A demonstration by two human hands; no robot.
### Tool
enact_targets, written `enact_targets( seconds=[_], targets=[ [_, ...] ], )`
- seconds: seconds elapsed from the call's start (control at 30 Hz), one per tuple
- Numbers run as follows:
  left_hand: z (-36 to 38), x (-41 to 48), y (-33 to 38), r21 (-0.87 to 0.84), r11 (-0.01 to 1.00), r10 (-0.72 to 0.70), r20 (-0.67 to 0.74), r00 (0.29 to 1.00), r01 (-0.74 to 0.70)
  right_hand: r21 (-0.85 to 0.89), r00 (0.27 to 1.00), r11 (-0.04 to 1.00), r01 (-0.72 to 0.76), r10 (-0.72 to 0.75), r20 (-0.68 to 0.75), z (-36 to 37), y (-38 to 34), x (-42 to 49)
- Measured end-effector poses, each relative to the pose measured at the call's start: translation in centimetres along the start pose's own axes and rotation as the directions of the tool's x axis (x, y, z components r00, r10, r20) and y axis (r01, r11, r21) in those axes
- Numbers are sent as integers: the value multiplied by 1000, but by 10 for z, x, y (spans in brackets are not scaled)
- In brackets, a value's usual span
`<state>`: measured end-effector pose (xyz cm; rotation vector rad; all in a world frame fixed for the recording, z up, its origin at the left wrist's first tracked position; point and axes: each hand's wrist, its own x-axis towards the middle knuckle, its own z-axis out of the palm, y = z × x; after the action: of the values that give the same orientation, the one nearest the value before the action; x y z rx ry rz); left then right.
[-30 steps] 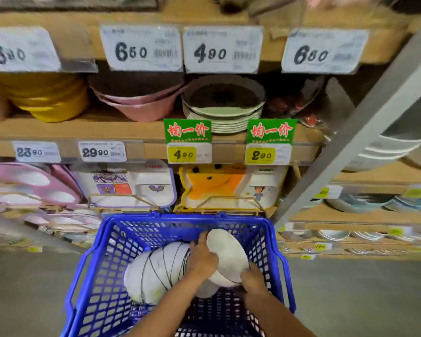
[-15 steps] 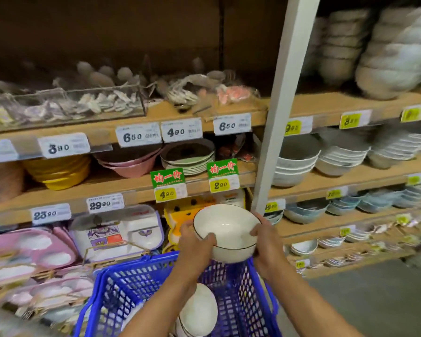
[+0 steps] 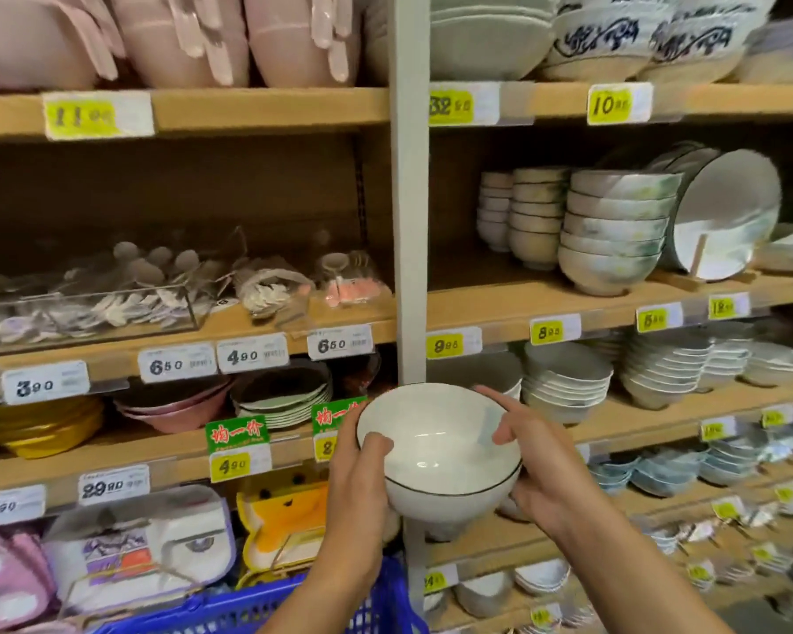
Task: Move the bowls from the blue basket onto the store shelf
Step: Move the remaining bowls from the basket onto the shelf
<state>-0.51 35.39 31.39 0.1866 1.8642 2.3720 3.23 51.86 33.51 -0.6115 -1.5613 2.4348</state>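
Note:
A white bowl (image 3: 436, 455) with a thin dark rim line is upright in the air in front of the shelves, held by both hands. My left hand (image 3: 360, 487) grips its left side with the thumb over the rim. On the right side, my right hand (image 3: 539, 469) holds it, fingers partly spread over the rim. The blue basket (image 3: 266, 606) shows only its top edge at the bottom; its contents are out of view. The wooden store shelf (image 3: 486, 304) at upper right has a bare stretch left of stacked bowls.
A grey upright post (image 3: 410, 221) divides the shelving just behind the bowl. Stacks of bowls (image 3: 610, 231) and a plate on a stand (image 3: 724, 212) fill the right shelf. White bowl stacks (image 3: 564, 382) sit one level lower. Price tags line every shelf edge.
Both hands lifted the white bowl out of the basket and raised it toward the shelves. My view swung up and to the right; the basket dropped almost out of view.

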Motion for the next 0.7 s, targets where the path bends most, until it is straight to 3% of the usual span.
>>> enact_targets(
  seconds=[0.3, 0.43, 0.7],
  targets=[
    [126, 1, 17, -77, 992, 92, -76, 993, -98, -30, 991, 995, 93, -90, 96, -80, -96, 22],
    [161, 17, 29, -154, 986, 44, -103, 994, -60, -31, 993, 995, 90, -87, 86, -91, -127, 36],
    [202, 89, 72, -135, 986, 78, -132, 988, -96, -49, 989, 988, 147, -146, 32, -76, -182, 101]
  ],
)
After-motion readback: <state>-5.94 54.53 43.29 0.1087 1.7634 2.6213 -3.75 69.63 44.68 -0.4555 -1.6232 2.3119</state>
